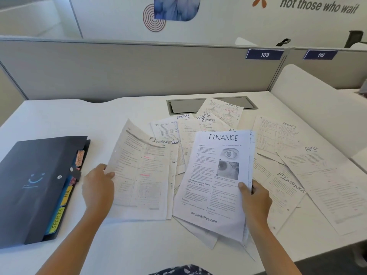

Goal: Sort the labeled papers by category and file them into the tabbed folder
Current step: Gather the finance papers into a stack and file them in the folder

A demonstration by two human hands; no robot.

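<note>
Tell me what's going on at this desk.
A person is sorting printed papers with handwritten category labels on a white desk. The left hand grips the edge of a pale sheet marked FINANCE. The right hand pinches a white FINANCE sheet with eye pictures. Other papers, among them a SPORTS sheet and an ADMIN sheet, lie fanned out behind and to the right. The dark navy tabbed folder lies at the left, coloured tabs sticking out.

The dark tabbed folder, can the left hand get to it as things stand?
Probably yes: the folder lies right beside the left hand with bare desk between, though that hand grips a FINANCE sheet it must release first.
</note>
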